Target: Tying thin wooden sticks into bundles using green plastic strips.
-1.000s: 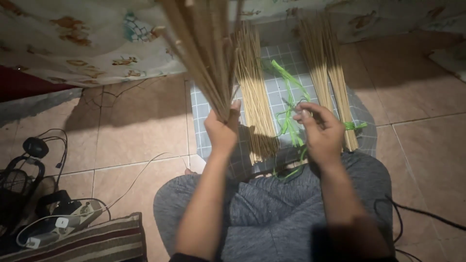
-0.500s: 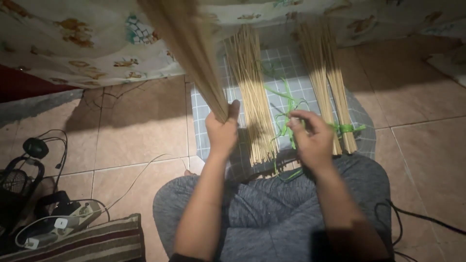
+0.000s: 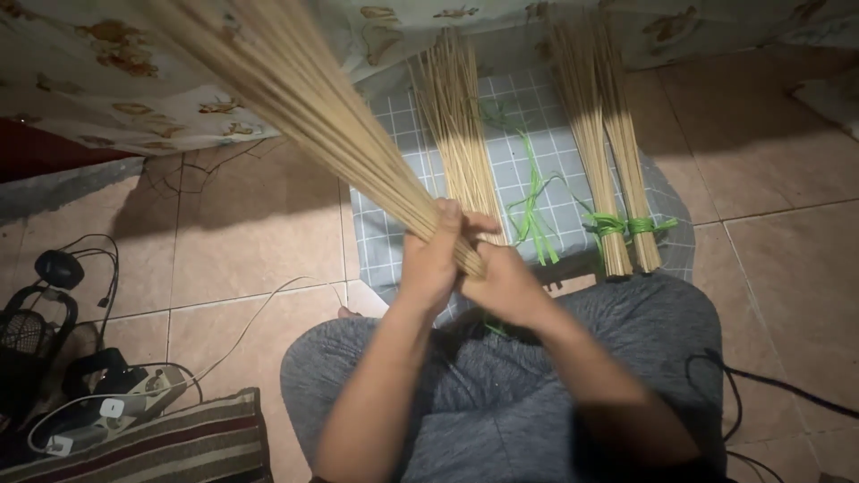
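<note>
Head view, looking down over crossed legs in grey trousers (image 3: 501,394): a checked cloth (image 3: 546,152) lies on the tiled floor (image 3: 259,233), its near edge just beyond the knees and its far edge running under a patterned sheet (image 3: 116,80). To the left of the cloth's left edge the tiles lie bare as far as the cables (image 3: 89,268); to the right of its right edge there are more bare tiles. On the cloth, a loose bundle of sticks (image 3: 456,125) lies near the left edge, two tied bundles (image 3: 608,152) lie along the right edge with green bands near their near ends, and green strips (image 3: 532,201) trail between them. At the lower left, well apart, sit a power strip (image 3: 116,398), a dark wire fan (image 3: 27,340) and a striped cushion (image 3: 170,443).

The held stick bundle (image 3: 295,98) is over the cloth's near left corner, above the floor. Its long axis runs diagonally, the gripped end pointing toward the person and the free end fanning up and left out of frame, blurred. The left hand (image 3: 434,255) is wrapped closed around the gripped end; the right hand (image 3: 506,286) presses against it from below and right, also closed on the sticks.
</note>
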